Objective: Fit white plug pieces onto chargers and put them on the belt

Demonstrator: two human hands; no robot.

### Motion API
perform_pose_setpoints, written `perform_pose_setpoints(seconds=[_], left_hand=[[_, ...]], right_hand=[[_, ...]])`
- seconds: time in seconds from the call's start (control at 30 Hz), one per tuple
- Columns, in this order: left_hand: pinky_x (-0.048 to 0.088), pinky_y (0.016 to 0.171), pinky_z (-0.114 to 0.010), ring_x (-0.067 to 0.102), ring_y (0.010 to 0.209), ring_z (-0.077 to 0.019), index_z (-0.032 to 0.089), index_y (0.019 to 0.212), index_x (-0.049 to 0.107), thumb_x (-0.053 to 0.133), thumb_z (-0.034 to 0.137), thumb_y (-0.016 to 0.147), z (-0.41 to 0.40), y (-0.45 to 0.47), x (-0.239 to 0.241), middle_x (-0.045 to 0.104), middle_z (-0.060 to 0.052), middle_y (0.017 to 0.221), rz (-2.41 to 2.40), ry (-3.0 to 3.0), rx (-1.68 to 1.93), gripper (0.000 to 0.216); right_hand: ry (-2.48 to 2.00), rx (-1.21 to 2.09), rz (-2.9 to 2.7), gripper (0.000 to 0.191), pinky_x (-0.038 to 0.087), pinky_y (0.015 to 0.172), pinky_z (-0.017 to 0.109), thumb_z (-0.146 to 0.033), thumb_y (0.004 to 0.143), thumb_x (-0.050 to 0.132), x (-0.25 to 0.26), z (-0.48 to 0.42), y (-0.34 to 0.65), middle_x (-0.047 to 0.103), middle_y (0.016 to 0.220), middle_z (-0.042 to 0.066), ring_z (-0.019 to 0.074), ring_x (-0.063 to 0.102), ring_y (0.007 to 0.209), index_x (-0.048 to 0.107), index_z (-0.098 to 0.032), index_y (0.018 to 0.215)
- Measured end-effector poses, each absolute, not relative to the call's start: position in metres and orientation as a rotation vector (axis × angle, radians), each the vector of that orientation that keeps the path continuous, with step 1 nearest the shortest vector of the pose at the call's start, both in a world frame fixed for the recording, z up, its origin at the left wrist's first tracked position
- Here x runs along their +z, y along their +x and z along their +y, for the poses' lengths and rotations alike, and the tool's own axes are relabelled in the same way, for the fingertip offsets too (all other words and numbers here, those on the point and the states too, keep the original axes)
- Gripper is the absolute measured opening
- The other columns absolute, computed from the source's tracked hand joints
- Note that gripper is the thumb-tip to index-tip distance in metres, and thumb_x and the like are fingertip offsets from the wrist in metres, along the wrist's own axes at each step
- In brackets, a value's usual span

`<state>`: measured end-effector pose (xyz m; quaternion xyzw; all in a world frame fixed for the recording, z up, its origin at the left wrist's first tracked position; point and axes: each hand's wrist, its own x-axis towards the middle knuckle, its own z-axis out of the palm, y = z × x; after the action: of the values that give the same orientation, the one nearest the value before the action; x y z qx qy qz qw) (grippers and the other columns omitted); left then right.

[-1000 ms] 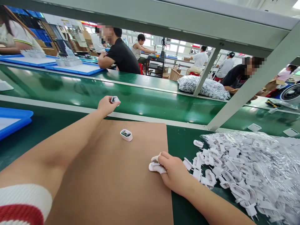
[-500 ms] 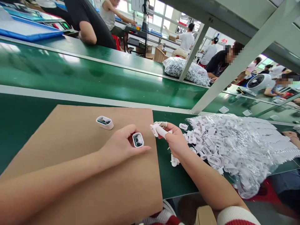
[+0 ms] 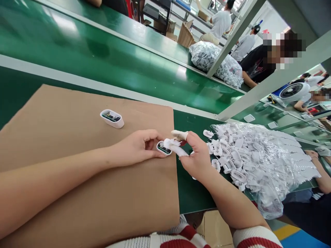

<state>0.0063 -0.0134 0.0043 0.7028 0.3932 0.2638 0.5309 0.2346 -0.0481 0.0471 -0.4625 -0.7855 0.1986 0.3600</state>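
Observation:
My left hand (image 3: pixel 138 146) grips a small white charger shell (image 3: pixel 163 148) with its open end up, showing dark parts inside. My right hand (image 3: pixel 195 156), with white cots on the thumb and forefinger, pinches a white plug cap (image 3: pixel 169 143) and holds it against the top of that shell. Both hands meet over the right edge of a brown board (image 3: pixel 77 165). A second white shell (image 3: pixel 112 118) lies alone on the board, to the upper left of my left hand.
A heap of white plug caps on clear plastic (image 3: pixel 258 155) lies right of my right hand. The green conveyor belt (image 3: pixel 103 51) runs behind the board. A grey frame post (image 3: pixel 261 89) slants up at right. A bag of white parts (image 3: pixel 214 62) and other workers are across the belt.
My left hand brought the shell back from the belt to the board's right edge. My right hand lifted a cap from the heap and now sets it on the shell. The view tilted down.

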Motion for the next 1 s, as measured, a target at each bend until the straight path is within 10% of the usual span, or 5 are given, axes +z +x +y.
perform_pose_setpoints(seconds=[1.0], left_hand=[[0.038, 0.054, -0.028, 0.051, 0.061, -0.0157, 0.022, 0.071, 0.06, 0.078, 0.059, 0.073, -0.02, 0.018, 0.002, 0.057, 0.002, 0.071, 1.101, 1.739, 0.809, 0.041]], right_hand=[[-1.217, 0.134, -2.441, 0.016, 0.028, 0.054, 0.03, -0.01, 0.084, 0.055, 0.058, -0.043, 0.216, 0.047, 0.074, 0.001, 0.0161, 0.04, 0.062, 0.053, -0.023, 0.076]])
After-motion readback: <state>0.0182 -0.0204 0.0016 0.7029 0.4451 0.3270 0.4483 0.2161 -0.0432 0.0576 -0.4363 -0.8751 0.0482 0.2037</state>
